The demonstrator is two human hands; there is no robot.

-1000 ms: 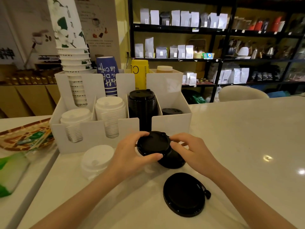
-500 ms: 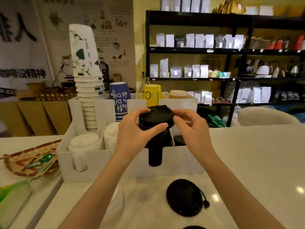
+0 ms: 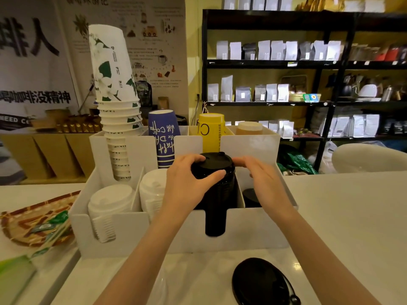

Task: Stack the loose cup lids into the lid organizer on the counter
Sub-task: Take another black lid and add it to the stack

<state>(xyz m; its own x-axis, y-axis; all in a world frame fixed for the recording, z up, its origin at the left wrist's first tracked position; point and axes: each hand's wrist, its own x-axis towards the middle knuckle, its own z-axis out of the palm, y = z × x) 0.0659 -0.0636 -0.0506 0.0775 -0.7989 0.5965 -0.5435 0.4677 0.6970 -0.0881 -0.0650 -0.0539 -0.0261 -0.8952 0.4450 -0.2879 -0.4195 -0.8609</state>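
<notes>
Loose black lid (image 3: 262, 282): on the table (image 3: 343, 216), at 5 o'clock.
Left grip (image 3: 187, 186): thumb and fingers pinching the top black lid (image 3: 212, 164).
Right grip (image 3: 266, 181): fingers spread, touching that lid's 3 o'clock edge.
Top black lid: on the black stack (image 3: 217, 208) in the lid organizer (image 3: 253, 227), between both grips.

both forearms reach forward, bare. the left hand (image 3: 187, 181) curls, thumb and fingers clamped. the right hand (image 3: 263, 179) lies flatter, fingers extended.
</notes>
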